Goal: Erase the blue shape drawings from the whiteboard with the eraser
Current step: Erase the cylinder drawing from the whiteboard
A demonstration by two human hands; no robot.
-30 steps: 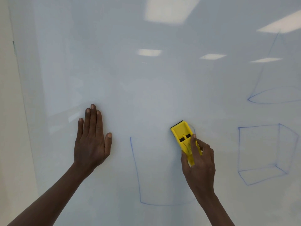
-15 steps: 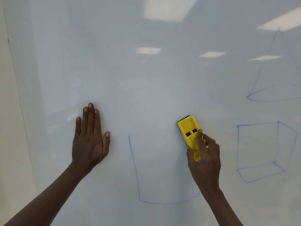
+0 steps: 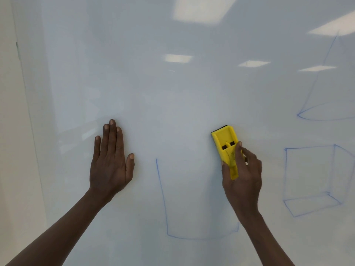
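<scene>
Eraser, yellow, gripped in right hand, pressed flat to whiteboard; left hand spread empty; best swept firmly down remaining blue outline.

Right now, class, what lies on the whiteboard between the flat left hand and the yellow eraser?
Only bare board: the head view shows no blue lines between the left hand and the eraser.

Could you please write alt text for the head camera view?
A right hand holds a yellow eraser against a whiteboard, above a half-erased blue outline. The left hand lies flat on the board; a blue cube and cone remain at right.
</scene>
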